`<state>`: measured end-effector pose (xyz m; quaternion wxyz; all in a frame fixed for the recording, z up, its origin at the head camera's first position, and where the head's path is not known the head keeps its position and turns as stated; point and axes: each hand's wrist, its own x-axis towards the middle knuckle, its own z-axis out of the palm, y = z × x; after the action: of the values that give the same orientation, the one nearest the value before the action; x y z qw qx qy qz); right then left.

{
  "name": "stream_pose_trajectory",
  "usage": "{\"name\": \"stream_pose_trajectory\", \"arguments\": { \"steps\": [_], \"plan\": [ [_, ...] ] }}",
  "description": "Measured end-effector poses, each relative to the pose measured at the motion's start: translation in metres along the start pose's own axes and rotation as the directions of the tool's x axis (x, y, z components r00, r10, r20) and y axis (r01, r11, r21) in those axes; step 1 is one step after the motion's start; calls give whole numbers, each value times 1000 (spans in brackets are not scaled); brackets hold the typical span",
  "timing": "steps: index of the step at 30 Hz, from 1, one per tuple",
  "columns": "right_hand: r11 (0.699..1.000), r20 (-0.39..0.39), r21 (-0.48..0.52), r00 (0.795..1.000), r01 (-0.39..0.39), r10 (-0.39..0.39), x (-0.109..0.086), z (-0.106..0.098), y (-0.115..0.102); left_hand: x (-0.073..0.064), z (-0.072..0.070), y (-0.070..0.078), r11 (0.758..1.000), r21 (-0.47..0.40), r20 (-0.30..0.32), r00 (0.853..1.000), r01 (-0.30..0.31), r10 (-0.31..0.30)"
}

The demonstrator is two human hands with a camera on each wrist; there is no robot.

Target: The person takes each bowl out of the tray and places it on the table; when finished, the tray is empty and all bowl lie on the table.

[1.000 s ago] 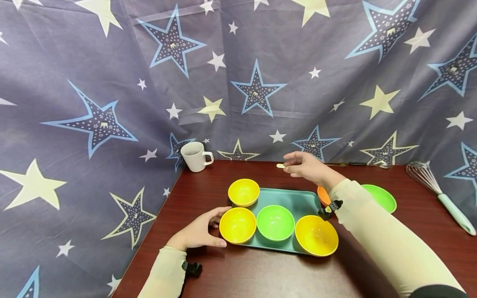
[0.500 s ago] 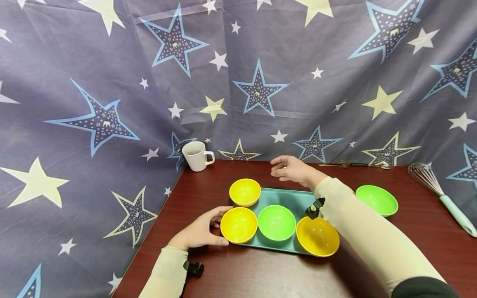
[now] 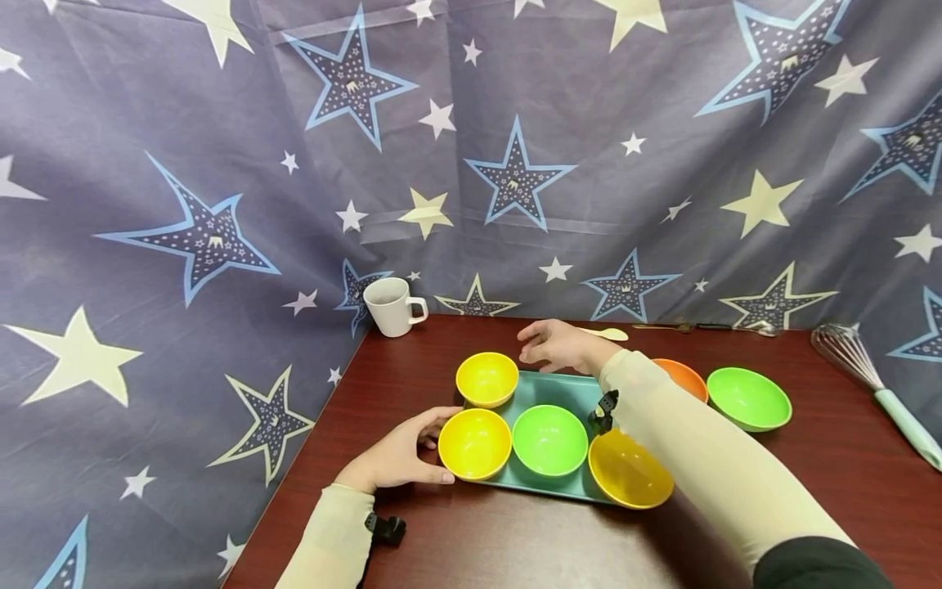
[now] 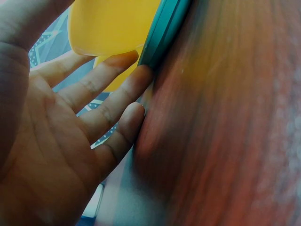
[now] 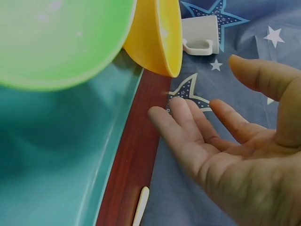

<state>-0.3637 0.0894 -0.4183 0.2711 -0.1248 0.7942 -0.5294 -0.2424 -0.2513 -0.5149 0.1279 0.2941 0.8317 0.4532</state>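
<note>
My left hand (image 3: pixel 401 454) rests on the left of the front yellow bowl (image 3: pixel 475 444), thumb extended and fingers relaxed. In the left wrist view its fingertips (image 4: pixel 141 75) lie at the edge of the teal tray (image 4: pixel 160 33), under that bowl. My right hand (image 3: pixel 559 345) hovers over the tray's back edge with fingers loosely spread, holding nothing. Just left of it stands the back yellow bowl (image 3: pixel 487 379), also seen in the right wrist view. A green bowl (image 3: pixel 550 440) sits mid-tray. At the tray's front right corner a darker yellow bowl (image 3: pixel 625 470) is partly covered by my right sleeve.
Right of the tray are an orange bowl (image 3: pixel 686 378), partly behind the sleeve, and another green bowl (image 3: pixel 749 399). A whisk (image 3: pixel 876 393) lies far right. Along the back are a white mug (image 3: pixel 390 307), a pale utensil (image 3: pixel 611 334) and thin dark-handled utensils (image 3: pixel 714 326).
My right hand has moved left and slightly down, toward the back yellow bowl. The pale utensil and orange bowl show more from behind the arm. My left hand has stayed in place.
</note>
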Motion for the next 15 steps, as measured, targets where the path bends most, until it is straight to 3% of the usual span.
{"name": "stream_pose_trajectory", "arguments": {
  "steps": [15],
  "plan": [
    [998, 72, -34, 996, -58, 60, 20, 17, -3, 1, -1, -2, 1000, -3, 4, 1000, 4, -4]
  ]
}}
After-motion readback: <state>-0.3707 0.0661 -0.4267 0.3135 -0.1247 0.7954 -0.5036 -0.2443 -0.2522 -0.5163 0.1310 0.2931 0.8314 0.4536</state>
